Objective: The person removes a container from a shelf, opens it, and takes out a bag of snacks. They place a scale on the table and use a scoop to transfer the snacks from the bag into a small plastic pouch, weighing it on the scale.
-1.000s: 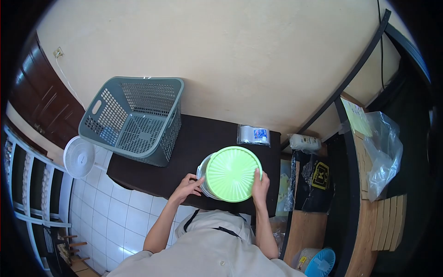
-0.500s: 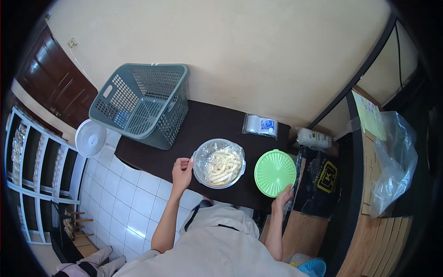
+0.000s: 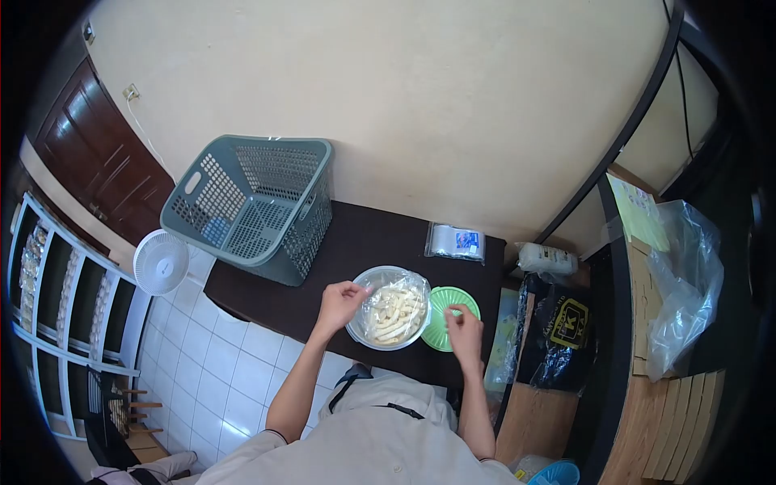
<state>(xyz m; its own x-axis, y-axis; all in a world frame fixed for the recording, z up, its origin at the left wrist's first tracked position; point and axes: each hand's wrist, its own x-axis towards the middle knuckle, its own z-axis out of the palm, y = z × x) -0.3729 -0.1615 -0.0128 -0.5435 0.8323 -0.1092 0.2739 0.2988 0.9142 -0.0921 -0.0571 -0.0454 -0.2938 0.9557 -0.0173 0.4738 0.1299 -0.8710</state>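
Note:
A round translucent tub (image 3: pixel 354 333) stands on the dark table, lined with clear plastic (image 3: pixel 416 283). Inside the plastic lie pale, stick-shaped pieces of food (image 3: pixel 396 315). My left hand (image 3: pixel 343 305) is over the tub's left rim, thumb and fingertips pinched at the plastic's edge. To the right, a ribbed green lid (image 3: pixel 440 304) lies on the table against the tub, partly covered by my right hand (image 3: pixel 464 330). That hand hovers above the lid with its fingers curled together, and nothing shows in them.
A grey-green laundry basket (image 3: pixel 279 263) stands at the table's back left. A packet of clear plastic bags (image 3: pixel 455 242) lies near the wall. Right of the table are a black bag (image 3: pixel 558 331) and shelving with hanging clear plastic (image 3: pixel 687 283). A white fan (image 3: pixel 161 263) stands left.
My right hand has put the green lid down beside the tub, let it go and moved left above it. My left hand has shifted from the tub's side onto the plastic's edge.

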